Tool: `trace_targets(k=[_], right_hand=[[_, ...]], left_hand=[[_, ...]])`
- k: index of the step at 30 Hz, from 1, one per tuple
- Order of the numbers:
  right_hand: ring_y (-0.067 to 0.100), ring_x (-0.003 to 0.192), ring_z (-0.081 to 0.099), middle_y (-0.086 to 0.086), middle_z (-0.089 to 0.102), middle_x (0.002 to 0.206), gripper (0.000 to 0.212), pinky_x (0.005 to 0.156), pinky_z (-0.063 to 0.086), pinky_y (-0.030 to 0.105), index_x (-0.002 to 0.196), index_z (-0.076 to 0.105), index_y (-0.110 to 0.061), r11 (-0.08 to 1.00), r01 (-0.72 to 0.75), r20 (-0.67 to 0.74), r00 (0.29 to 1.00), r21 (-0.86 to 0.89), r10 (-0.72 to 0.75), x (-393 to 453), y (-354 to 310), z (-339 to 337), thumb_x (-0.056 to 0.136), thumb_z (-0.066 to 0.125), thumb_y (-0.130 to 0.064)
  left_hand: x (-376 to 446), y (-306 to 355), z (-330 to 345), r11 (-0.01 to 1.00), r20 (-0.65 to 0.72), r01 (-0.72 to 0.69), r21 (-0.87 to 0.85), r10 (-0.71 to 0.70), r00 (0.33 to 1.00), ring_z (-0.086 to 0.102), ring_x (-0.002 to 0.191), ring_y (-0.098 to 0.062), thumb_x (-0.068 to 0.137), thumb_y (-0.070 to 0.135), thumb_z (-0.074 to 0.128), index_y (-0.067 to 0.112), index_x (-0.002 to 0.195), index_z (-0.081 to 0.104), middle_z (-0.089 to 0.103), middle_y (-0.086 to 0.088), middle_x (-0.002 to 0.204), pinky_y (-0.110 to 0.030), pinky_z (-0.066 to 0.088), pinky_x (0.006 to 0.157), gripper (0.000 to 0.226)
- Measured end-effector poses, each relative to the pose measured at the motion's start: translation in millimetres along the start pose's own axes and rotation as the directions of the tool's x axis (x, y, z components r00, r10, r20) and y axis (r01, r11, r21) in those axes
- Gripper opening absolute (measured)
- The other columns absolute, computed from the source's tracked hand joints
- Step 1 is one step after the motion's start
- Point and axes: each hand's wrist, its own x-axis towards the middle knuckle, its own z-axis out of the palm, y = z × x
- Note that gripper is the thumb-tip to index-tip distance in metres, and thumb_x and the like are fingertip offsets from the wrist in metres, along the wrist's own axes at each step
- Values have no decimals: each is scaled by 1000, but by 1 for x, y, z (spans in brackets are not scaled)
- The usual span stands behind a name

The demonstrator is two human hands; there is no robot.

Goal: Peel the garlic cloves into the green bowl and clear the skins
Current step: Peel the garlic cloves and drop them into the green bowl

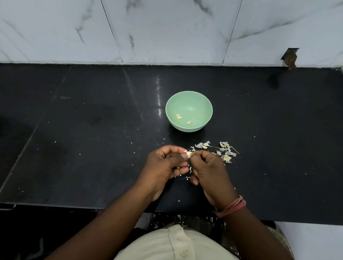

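Note:
A green bowl (195,102) stands on the black counter with three peeled cloves (179,116) inside. In front of it my left hand (165,167) and my right hand (210,172) meet, both pinching one garlic clove (188,154) between thumbs and fingertips. Papery skin sticks out from the clove. Loose skins and unpeeled cloves (224,150) lie in a small heap just right of my hands. More skin bits (185,178) lie under my hands.
The black counter (87,136) runs to a white marble wall (171,27) behind. Tiny skin flakes are scattered over the counter. Its front edge (65,205) is close to my body. A dark notch (290,56) sits in the wall at the right.

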Motion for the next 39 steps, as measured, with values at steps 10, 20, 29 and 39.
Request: trace_targets(k=[10,20,29,39], right_hand=[[14,46,37,4,47,56,14,43,33,27,94,61,9,999,25,14,1000,-23,-25,-1,2,-1,97,54,-3],[17,76,72,7,72,92,16,65,62,31,103,65,-12,958,142,-71,984,-250,-164,2,2,-8,91,68,-1],[19,68,74,2,76,77,3,69,63,36,90,76,-11,936,198,-38,975,-292,-218,1,0,0,90,74,-9],[25,62,71,19,70,70,13,61,60,29,87,70,2,996,66,-30,997,64,-64,7,-1,2,95,61,5]], left_hand=[[-2,-1,-3,999,22,-15,38,15,1000,70,72,-15,88,-1,71,-2,101,71,73,-14,86,-22,59,68,13],[-3,-3,-4,1000,-48,-15,27,16,999,72,70,-13,87,-1,72,0,99,72,74,-11,81,-22,59,67,12],[0,-6,-9,864,-109,-211,457,290,951,73,73,-21,84,16,80,17,89,79,76,-6,79,-43,60,76,5],[-5,-4,-3,893,-71,-267,361,312,947,72,73,-19,86,12,78,14,91,80,78,-8,81,-33,60,75,6]])
